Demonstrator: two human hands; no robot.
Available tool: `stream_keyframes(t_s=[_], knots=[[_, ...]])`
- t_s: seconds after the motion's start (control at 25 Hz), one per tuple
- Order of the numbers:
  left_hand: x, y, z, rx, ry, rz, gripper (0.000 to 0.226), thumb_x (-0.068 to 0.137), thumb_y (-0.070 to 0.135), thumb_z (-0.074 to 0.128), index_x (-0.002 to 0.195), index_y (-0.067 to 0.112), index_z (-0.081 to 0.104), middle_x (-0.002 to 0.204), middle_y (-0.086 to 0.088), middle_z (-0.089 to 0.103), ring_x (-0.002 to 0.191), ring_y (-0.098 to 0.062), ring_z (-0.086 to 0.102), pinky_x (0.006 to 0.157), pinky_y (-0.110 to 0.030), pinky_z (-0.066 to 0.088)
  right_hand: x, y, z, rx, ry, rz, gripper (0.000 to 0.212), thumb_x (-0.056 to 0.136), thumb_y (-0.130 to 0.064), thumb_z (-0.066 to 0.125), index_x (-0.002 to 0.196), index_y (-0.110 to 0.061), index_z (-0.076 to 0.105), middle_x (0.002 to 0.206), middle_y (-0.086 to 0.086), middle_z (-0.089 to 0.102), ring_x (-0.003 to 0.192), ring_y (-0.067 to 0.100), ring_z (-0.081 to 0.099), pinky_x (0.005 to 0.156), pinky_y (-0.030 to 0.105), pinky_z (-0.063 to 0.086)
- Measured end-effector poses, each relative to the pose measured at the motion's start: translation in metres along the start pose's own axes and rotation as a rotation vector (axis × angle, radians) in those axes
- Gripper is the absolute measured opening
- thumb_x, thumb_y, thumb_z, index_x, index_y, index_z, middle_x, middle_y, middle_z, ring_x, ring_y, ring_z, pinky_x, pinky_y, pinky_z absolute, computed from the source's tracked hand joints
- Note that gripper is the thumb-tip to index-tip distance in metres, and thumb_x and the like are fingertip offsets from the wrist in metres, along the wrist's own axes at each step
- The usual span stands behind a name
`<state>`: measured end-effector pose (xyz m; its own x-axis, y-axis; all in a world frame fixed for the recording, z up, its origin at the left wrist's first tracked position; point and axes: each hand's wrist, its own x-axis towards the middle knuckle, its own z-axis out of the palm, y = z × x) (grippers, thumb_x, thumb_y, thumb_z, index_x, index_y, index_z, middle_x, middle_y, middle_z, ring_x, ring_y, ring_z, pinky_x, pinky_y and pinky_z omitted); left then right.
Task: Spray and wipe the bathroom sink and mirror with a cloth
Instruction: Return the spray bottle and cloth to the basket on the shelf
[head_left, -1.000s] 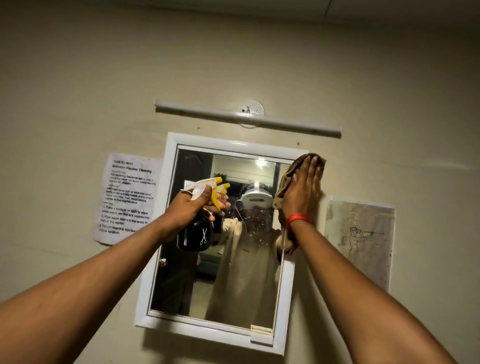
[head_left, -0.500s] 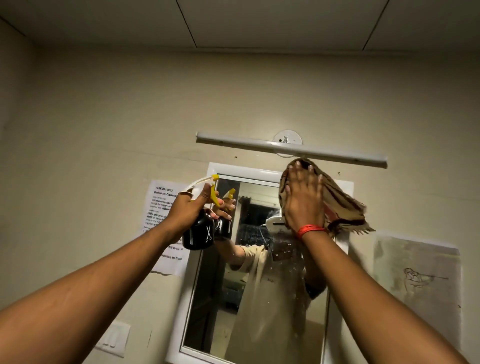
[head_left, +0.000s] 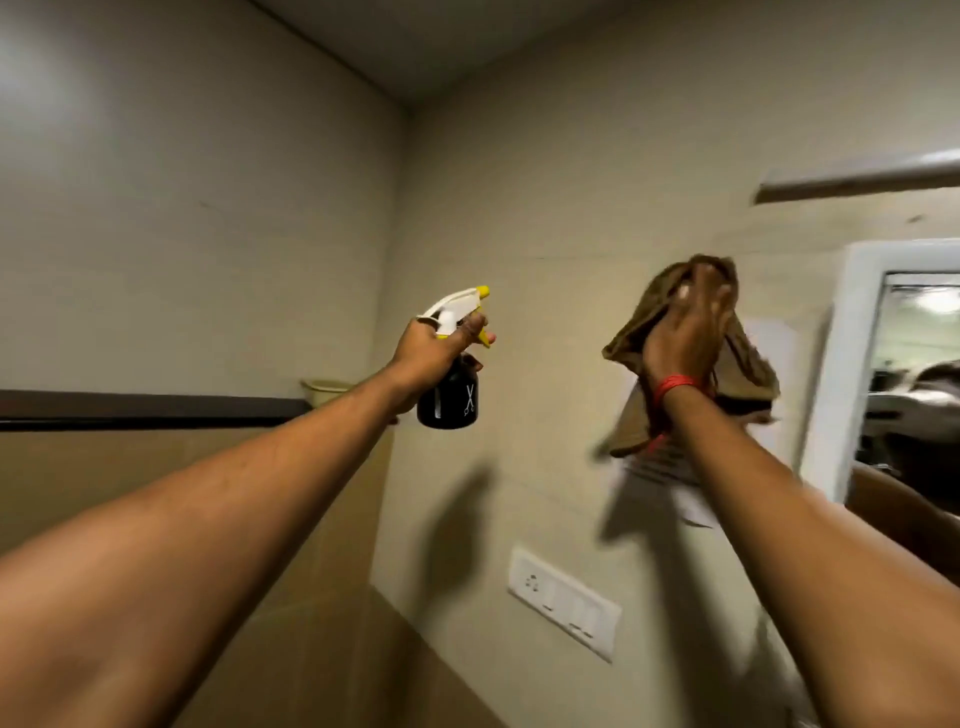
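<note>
- Cloth (head_left: 649, 332) up high: a limp, olive-brown woven rag, bunched at the top and hanging in loose folds, its edges smeared by motion blur.
- The right hand (head_left: 685, 332) is closed on that cloth, fingers pressed into the bunched top, a red thread band (head_left: 674, 387) around the wrist.
- The cloth is in front of the beige wall, left of the mirror and apart from it; whether it touches the wall, I can't tell.
- Behind it, a white sheet of paper (head_left: 769, 353) stuck to the wall, print blurred.
- Over to the spray bottle (head_left: 449, 400): a squat, glossy black body with a small white scissors mark, white plastic trigger head, yellow nozzle tip and yellow trigger.
- The left hand (head_left: 431, 353) is wrapped around its neck, a finger on the trigger, bottle upright and held clear of the wall.
- Mirror (head_left: 914, 374) at the right edge: thick white frame with rounded corners, glass showing a dim, blurred reflection.
- Above it, a long pale tube light (head_left: 857, 179).
- Low on the wall, a white rectangular switch plate (head_left: 563, 603).
- Left wall: a dark band (head_left: 145, 410) over tan tiling, with a small pale holder (head_left: 327, 387) on it.
</note>
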<state>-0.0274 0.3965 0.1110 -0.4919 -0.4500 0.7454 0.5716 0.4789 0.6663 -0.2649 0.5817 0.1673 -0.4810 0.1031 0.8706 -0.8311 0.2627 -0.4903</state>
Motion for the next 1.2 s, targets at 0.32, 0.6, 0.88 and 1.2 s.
stream_keyframes(t_s=[0.32,0.6,0.88,1.2], knots=[[0.052,-0.043,-0.175,0.177,0.289,-0.121,0.014,0.097,0.033,0.058,0.106,0.023,0.062,0.067,-0.014,0.069,0.066,-0.031,0.071,0.068,-0.036,0.061,-0.146,-0.076,0.223,0.858,0.155,0.751,0.024,0.106,-0.026,0.030,0.113,-0.010,0.046,0.094,0.000,0.046,0.061,-0.008,0.048,0.063,0.009,0.040],[0.096,-0.158,-0.265,0.381,0.375,-0.193,0.041,0.097,0.040,0.061,0.116,0.004,0.052,0.084,-0.002,0.072,0.074,-0.014,0.066,0.074,-0.036,0.053,-0.203,-0.096,0.392,0.788,0.056,0.658,0.050,0.106,-0.014,0.029,0.156,-0.009,0.030,0.161,0.010,0.033,0.149,0.024,0.033,0.123,0.038,0.030],[0.219,-0.247,-0.317,0.462,0.506,-0.150,0.036,0.094,0.034,0.068,0.107,0.001,0.070,0.089,-0.001,0.074,0.070,-0.009,0.068,0.066,-0.023,0.053,-0.184,-0.104,0.556,0.616,0.042,0.422,0.054,0.105,-0.023,0.034,0.157,-0.010,0.027,0.162,0.010,0.031,0.151,0.026,0.028,0.124,0.045,0.025],[0.299,-0.392,-0.346,0.658,0.483,-0.203,0.024,0.081,0.026,0.083,0.100,0.013,0.078,0.090,-0.007,0.075,0.082,-0.019,0.069,0.084,-0.035,0.057,-0.203,-0.037,0.690,-0.002,-0.946,-0.208,0.053,0.102,-0.047,0.035,0.108,-0.011,0.073,0.117,0.014,0.071,0.114,0.034,0.062,0.103,0.040,0.040]])
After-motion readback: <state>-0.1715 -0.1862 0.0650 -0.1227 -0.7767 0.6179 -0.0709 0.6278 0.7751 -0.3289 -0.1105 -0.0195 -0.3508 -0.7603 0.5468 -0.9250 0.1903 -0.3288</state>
